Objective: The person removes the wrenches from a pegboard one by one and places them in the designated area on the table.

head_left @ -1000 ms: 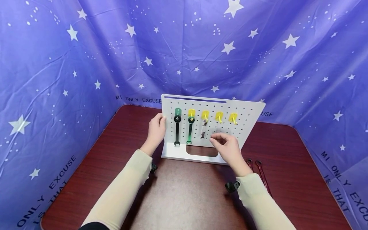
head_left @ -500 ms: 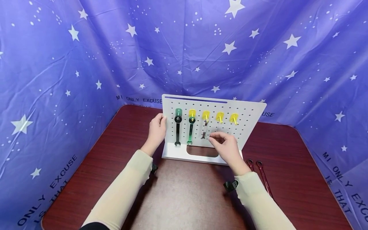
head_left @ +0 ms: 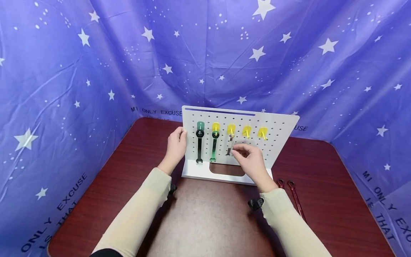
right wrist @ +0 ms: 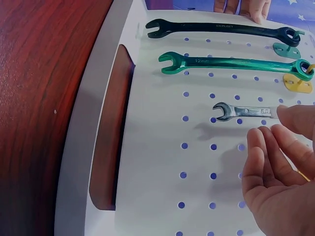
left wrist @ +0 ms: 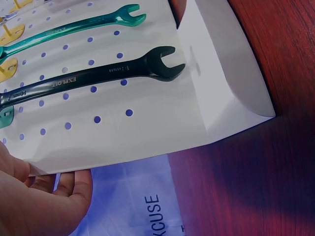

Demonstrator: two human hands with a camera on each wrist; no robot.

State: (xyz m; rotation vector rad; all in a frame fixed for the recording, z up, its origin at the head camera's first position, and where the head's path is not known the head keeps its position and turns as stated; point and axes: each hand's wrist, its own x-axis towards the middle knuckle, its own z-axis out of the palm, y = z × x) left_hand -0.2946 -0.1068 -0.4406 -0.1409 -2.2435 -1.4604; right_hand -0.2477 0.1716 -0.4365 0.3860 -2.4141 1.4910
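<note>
My left hand [head_left: 176,145] grips the left edge of a white pegboard [head_left: 276,142], its fingers reaching behind the panel in the left wrist view. On the board hang a black wrench [left wrist: 93,80], a green wrench [left wrist: 74,28] and a small silver wrench [right wrist: 246,112], each from its own hook. My right hand [head_left: 252,160] is at the small wrench with thumb and fingers bent. In the right wrist view its thumb [right wrist: 298,119] overlaps the upper part of that wrench, while the other fingers lie below the shank. The wrench's ring end is hidden there.
Two yellow hooks, one of them a yellow hook [head_left: 263,132] at the far right, bear nothing. Two dark red wrenches, including one red wrench [head_left: 297,201], lie on the table [head_left: 205,221] right of the board. A blue starry curtain [head_left: 205,53] surrounds the table.
My right hand has moved slightly left and up, bringing its fingertips from beside the small wrench right up to it. My left hand keeps its hold on the board's edge.
</note>
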